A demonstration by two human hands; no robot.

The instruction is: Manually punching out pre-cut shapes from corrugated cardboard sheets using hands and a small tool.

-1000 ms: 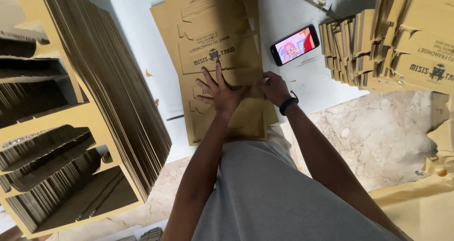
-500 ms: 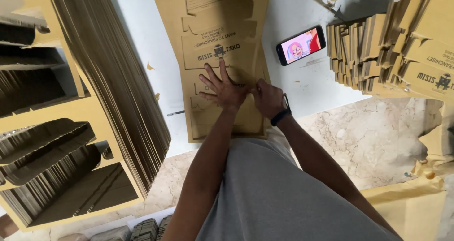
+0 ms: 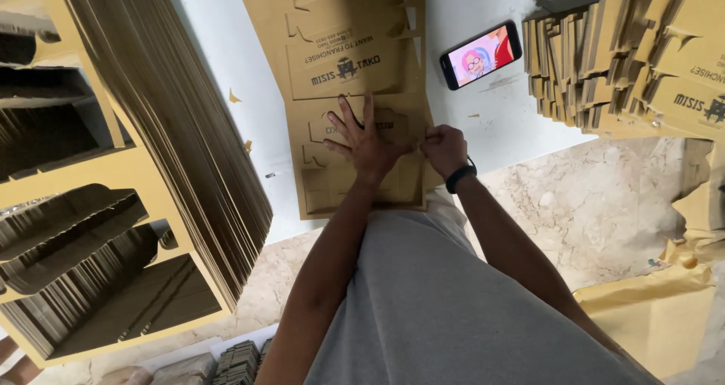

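Note:
A flat brown die-cut cardboard sheet [image 3: 340,53] with printed panels lies on a white surface [image 3: 249,68] in front of me. My left hand [image 3: 362,136] presses flat on its near half, fingers spread. My right hand [image 3: 445,149], with a black band on the wrist, is closed at the sheet's right edge, pinching a cardboard flap there. What exactly the fingers hold is partly hidden.
A tall leaning stack of flat cardboard sheets [image 3: 174,128] fills the left, with stacked cut pieces [image 3: 68,226] beside it. More printed cardboard piles [image 3: 634,60] stand at the right. A phone [image 3: 481,54] with a lit screen lies on the white surface. Marble floor [image 3: 604,204] and brown paper [image 3: 657,317] sit lower right.
The view has shifted closer over the sheet. My right hand has moved in next to my left hand, closing on the sheet's right edge. My left hand stays pressed down.

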